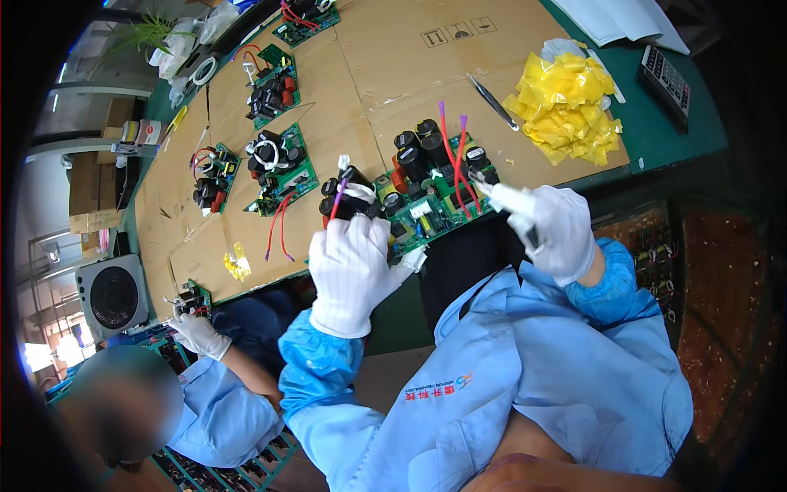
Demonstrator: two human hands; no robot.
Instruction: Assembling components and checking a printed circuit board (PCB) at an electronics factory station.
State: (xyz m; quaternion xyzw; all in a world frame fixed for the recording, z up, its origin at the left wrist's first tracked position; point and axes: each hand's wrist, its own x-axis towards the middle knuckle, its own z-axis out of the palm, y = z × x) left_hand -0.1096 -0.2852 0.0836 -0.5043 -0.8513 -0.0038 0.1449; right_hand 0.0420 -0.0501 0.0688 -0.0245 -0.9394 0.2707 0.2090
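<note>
A green circuit board [422,220] lies at the front edge of the cardboard, crowded with black cylindrical capacitors [418,156]. Red wires [453,164] with purple tips stand up from its right part. My left hand [352,266], in a white glove, grips the left end of this board with its fingers curled over the edge. At the board's right end is my right hand [556,234], also gloved, its fingers drawn together beside the components. Whatever sits between those fingers is too blurred to name.
Several similar boards [283,168] lie to the left and far side on cardboard [377,82]. A slim dark pointed tool [494,102], crumpled yellow film [570,107], a calculator [666,86] and papers [627,20] are at right. At left, a co-worker's gloved hand [201,334] touches another board near a fan [113,293].
</note>
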